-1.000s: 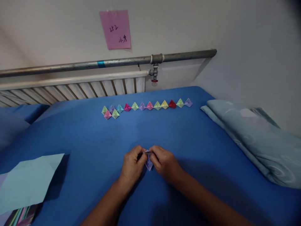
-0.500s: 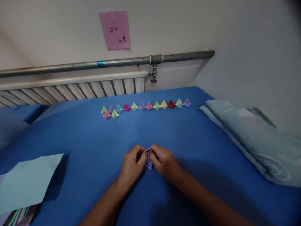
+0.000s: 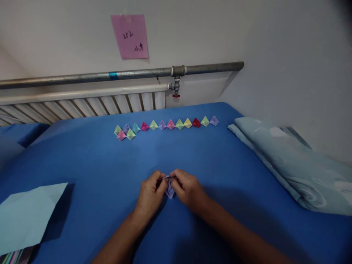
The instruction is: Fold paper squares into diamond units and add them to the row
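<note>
A small purple folded paper piece (image 3: 169,190) is pinched between both hands, low over the blue sheet (image 3: 192,154). My left hand (image 3: 150,196) grips its left side with curled fingers. My right hand (image 3: 187,189) grips its right side, fingers closed too. Most of the paper is hidden by my fingers. Farther back, a row of several small folded paper shapes (image 3: 165,125) in pink, green, purple, yellow and red lies on the sheet.
A light blue paper sheet (image 3: 26,216) lies at the left over a stack of coloured papers (image 3: 13,256). A folded pale blue blanket (image 3: 291,165) lies at the right. Behind are a radiator (image 3: 82,104), a metal pipe (image 3: 123,75) and a pink note (image 3: 129,36) on the wall.
The view has drifted slightly, so everything sits a little further left. Both hands stay closed on the purple paper, with only small finger movements.
</note>
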The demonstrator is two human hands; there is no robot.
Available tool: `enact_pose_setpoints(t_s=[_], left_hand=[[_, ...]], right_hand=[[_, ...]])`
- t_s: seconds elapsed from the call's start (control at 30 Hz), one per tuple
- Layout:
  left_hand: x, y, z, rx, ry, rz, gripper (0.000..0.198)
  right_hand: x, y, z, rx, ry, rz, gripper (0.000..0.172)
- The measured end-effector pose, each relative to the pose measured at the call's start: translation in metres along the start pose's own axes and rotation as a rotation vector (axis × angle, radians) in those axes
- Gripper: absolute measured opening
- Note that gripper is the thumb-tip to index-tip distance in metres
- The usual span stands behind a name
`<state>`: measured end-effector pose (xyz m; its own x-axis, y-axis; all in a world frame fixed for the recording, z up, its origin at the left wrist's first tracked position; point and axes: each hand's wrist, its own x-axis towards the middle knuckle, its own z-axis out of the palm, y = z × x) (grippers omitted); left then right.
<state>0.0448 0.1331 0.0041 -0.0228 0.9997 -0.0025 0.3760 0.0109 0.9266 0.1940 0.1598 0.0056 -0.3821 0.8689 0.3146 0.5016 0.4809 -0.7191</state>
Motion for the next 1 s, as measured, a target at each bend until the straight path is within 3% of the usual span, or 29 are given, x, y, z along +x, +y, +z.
enact_pose_setpoints(t_s=[0.23,0.57,0.87,1.0], left_hand=[[0.001,0.002,0.001,-0.035,-0.016,-0.020,0.018],[0.000,0.011,0.003,-0.110,-0.086,-0.185,0.021],[0.001,0.004,0.002,0.097,-0.015,-0.070,0.024],[0.001,0.005,0.001,0.086,-0.007,-0.053,0.021]], right_hand=[[0.000,0.002,-0.001,-0.002,0.001,0.023,0.015],[0.004,0.003,-0.002,-0.013,0.030,0.062,0.017],[0.000,0.001,0.001,-0.054,0.007,-0.057,0.016],[-0.001,0.001,0.002,-0.059,0.014,-0.072,0.017]])
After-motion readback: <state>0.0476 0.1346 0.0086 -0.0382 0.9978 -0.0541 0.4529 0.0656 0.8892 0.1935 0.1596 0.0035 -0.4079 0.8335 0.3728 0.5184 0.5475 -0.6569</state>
